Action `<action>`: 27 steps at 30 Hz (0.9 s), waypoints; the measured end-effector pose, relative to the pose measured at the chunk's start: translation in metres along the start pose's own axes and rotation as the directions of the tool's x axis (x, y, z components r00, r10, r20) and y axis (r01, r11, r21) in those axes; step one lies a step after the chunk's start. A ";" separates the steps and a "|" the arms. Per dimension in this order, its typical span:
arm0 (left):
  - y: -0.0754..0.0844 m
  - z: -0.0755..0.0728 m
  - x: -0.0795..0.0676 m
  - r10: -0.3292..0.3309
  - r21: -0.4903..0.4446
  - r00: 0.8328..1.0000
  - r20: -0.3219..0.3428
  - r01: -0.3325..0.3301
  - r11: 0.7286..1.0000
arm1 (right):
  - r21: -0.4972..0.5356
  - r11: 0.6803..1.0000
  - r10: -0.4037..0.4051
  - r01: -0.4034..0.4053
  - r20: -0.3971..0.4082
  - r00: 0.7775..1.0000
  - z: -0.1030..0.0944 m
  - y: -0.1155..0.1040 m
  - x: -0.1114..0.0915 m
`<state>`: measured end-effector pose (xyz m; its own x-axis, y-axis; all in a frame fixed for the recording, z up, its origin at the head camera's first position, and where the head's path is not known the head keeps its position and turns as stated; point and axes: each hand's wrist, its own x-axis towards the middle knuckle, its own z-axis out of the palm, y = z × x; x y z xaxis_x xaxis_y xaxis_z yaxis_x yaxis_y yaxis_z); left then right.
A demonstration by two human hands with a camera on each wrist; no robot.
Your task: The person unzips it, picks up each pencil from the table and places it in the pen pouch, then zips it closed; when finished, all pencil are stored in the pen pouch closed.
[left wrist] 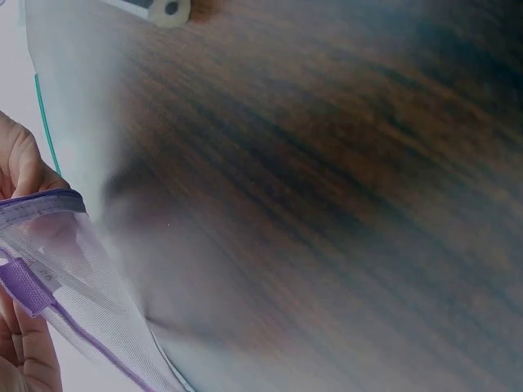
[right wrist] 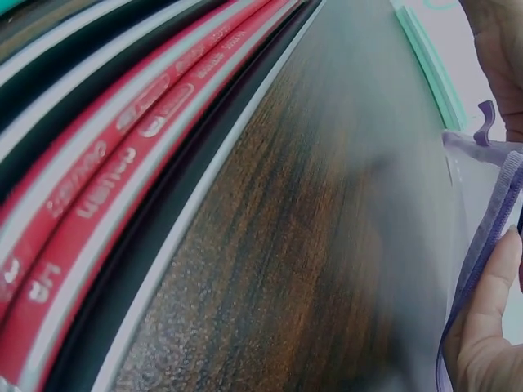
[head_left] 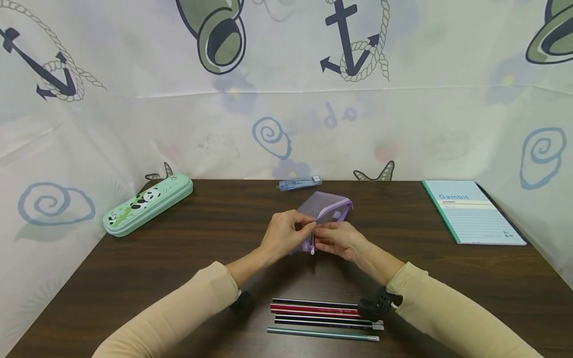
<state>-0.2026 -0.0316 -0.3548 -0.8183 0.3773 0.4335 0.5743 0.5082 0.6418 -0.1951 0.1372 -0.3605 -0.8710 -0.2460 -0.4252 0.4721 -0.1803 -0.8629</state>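
A purple mesh zip pouch (head_left: 324, 204) lies at mid-table, held between both hands. My left hand (head_left: 286, 231) pinches its edge near the zip with thumb and fingers. From the right, my right hand (head_left: 342, 241) grips the same side, fingertips close to the left ones. A slim dark piece with a white tip (head_left: 312, 252) shows between the hands; I cannot tell what it is. In the left wrist view the pouch's purple trim (left wrist: 29, 286) and sheer mesh show. The right wrist view has a finger (right wrist: 494, 278) along the zip edge.
Several pencils (head_left: 320, 311), black, red and teal, lie in a row nearer me. A mint panda pencil case (head_left: 149, 204) is at left. A blue, slim item (head_left: 300, 183) lies at the back edge, and a notebook (head_left: 474, 214) at right.
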 end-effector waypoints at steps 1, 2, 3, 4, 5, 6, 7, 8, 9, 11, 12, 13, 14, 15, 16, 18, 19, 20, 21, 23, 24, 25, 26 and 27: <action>0.000 0.000 0.000 -0.001 -0.002 1.000 0.000 0.001 1.000 | -0.006 1.000 0.000 0.000 0.000 1.000 0.000 0.000 0.000; 0.000 0.000 0.000 -0.002 -0.004 1.000 0.000 0.002 1.000 | -0.013 1.000 0.000 0.000 0.000 1.000 0.000 0.001 0.001; 0.000 0.000 -0.001 -0.004 -0.001 1.000 0.001 0.004 1.000 | -0.019 1.000 0.002 -0.002 -0.002 1.000 0.000 0.001 0.001; 0.000 0.000 -0.001 -0.003 0.001 1.000 0.001 0.003 1.000 | -0.022 1.000 0.004 -0.004 -0.007 1.000 0.000 0.001 0.001; 0.000 0.000 -0.001 -0.003 0.005 1.000 -0.001 0.003 1.000 | -0.025 1.000 0.006 -0.007 -0.009 1.000 0.000 0.001 0.001; 0.000 0.000 -0.002 -0.007 0.008 1.000 -0.003 0.007 1.000 | -0.025 1.000 0.008 -0.008 -0.012 1.000 -0.001 0.000 0.001; -0.001 0.000 -0.002 -0.007 0.012 1.000 -0.006 0.007 1.000 | -0.023 1.000 0.008 -0.009 -0.018 1.000 -0.001 0.000 0.001; -0.001 0.000 -0.002 -0.008 0.015 1.000 -0.010 0.009 1.000 | -0.020 1.000 0.008 -0.009 -0.023 1.000 -0.002 -0.001 0.001; -0.001 0.000 -0.002 -0.009 0.017 1.000 -0.013 0.009 1.000 | -0.016 1.000 0.008 -0.008 -0.030 1.000 -0.003 -0.001 0.001; -0.002 0.000 -0.003 -0.013 0.018 1.000 -0.015 0.013 1.000 | 0.002 1.000 0.005 -0.005 -0.050 0.999 -0.004 -0.003 0.001; -0.002 0.000 -0.003 -0.015 0.019 1.000 -0.014 0.015 1.000 | 0.009 1.000 0.004 -0.004 -0.054 0.999 -0.005 -0.004 0.001; -0.003 0.000 -0.003 -0.014 0.020 1.000 -0.010 0.014 1.000 | 0.017 1.000 0.002 -0.001 -0.057 0.998 -0.005 -0.004 0.001; -0.003 0.000 -0.003 -0.011 0.020 1.000 -0.005 0.011 1.000 | 0.028 1.000 -0.001 0.003 -0.057 0.998 -0.005 -0.005 0.001; -0.003 0.000 -0.003 -0.010 0.020 1.000 0.004 0.010 1.000 | 0.038 0.999 -0.004 0.007 -0.060 0.998 -0.004 -0.005 0.002; -0.003 0.000 -0.003 -0.010 0.018 1.000 0.013 0.010 1.000 | 0.049 0.999 -0.008 0.011 -0.063 0.998 -0.003 -0.005 0.002; -0.002 0.000 -0.003 -0.007 0.014 0.999 0.031 0.007 1.000 | 0.057 0.998 -0.020 0.024 -0.054 0.998 -0.001 -0.005 0.003; -0.002 0.000 -0.003 -0.005 0.009 0.999 0.042 0.004 1.000 | 0.065 0.997 -0.029 0.032 -0.058 0.998 0.000 -0.005 0.004; -0.001 0.000 -0.003 -0.004 0.005 0.999 0.049 0.004 1.000 | 0.071 0.997 -0.036 0.041 -0.060 0.998 0.001 -0.005 0.004; -0.001 0.000 -0.002 -0.008 0.004 0.999 0.053 0.008 1.000 | 0.073 0.996 -0.043 0.047 -0.065 0.997 0.002 -0.004 0.005; 0.000 0.000 -0.001 -0.015 0.006 0.999 0.051 0.014 1.000 | 0.074 0.996 -0.050 0.055 -0.067 0.996 0.003 -0.004 0.006; 0.000 0.000 -0.001 -0.022 0.007 0.999 0.046 0.022 1.000 | 0.075 0.995 -0.053 0.058 -0.069 0.996 0.004 -0.004 0.006; 0.000 -0.001 0.000 -0.029 0.011 0.999 0.040 0.029 1.000 | 0.077 0.995 -0.056 0.062 -0.069 0.996 0.004 -0.004 0.006; 0.000 -0.001 0.000 -0.040 0.018 0.999 0.031 0.039 0.999 | 0.078 0.995 -0.058 0.063 -0.065 0.996 0.003 -0.004 0.005; 0.000 -0.001 0.001 -0.048 0.023 0.999 0.022 0.048 0.999 | 0.077 0.995 -0.058 0.063 -0.064 0.996 0.002 -0.005 0.004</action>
<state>-0.2038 -0.0324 -0.3539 -0.8444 0.3694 0.3879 0.5350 0.5433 0.6470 -0.2006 0.1349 -0.3576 -0.9040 -0.1736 -0.3906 0.4251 -0.2687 -0.8643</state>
